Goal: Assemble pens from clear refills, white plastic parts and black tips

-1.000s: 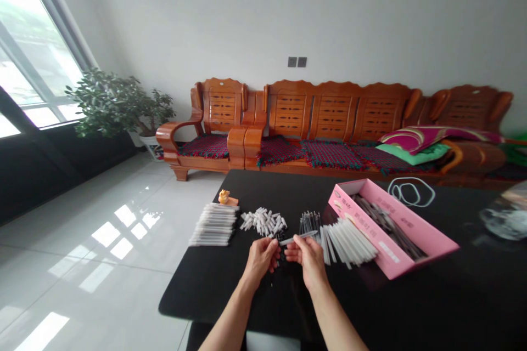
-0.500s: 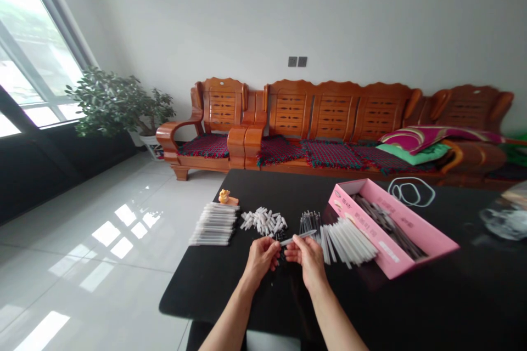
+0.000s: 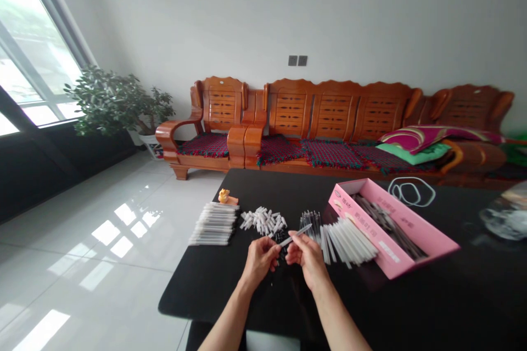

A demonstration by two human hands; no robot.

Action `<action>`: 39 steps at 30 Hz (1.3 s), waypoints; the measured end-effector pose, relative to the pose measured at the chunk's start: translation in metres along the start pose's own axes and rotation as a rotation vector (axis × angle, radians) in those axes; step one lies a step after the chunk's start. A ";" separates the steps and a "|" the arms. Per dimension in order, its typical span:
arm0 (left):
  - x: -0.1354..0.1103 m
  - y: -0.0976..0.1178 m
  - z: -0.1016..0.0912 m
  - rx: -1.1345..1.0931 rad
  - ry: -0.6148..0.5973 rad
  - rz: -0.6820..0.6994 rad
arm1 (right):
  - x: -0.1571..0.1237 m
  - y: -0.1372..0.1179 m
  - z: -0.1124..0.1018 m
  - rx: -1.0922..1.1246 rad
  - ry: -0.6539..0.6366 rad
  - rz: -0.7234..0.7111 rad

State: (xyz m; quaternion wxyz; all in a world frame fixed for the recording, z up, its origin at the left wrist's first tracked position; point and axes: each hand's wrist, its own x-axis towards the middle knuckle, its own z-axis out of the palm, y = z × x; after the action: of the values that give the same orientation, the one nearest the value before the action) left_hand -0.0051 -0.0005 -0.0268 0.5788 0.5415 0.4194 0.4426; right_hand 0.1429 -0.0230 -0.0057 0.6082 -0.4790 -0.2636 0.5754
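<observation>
Pen (image 3: 304,228): slanting above the black table (image 3: 206,285), probably feeling light, stiff, slick.
Left hand (image 3: 260,256): you are pinching its left end.
Right hand (image 3: 307,255): you are pinching mid-barrel, likely the surest hold.

Daylight pours through the window (image 3: 49,38) at far left, its panes washed nearly white. Bright patches glare on the glossy floor (image 3: 135,285), while the black table (image 3: 206,285) looks dim. Fine detail is soft; toward the right edge, the wooden seating (image 3: 465,109) appears stretched and blurred.
</observation>
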 end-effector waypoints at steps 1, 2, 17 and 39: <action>0.000 0.000 0.000 -0.008 -0.009 0.001 | 0.000 0.000 -0.001 0.003 -0.007 -0.009; 0.000 0.001 0.000 -0.010 -0.017 0.002 | 0.000 0.001 -0.001 0.001 -0.006 -0.020; 0.020 0.005 -0.016 0.286 0.110 0.085 | 0.003 0.004 -0.011 0.038 0.212 -0.016; 0.090 0.010 -0.065 1.040 0.222 0.293 | -0.004 0.011 -0.024 -0.014 0.129 0.026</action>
State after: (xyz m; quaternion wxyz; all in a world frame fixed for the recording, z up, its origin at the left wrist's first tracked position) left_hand -0.0452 0.1027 -0.0219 0.1197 0.7590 0.5613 0.3075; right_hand 0.1577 -0.0352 -0.0238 0.6128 -0.5228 -0.2217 0.5495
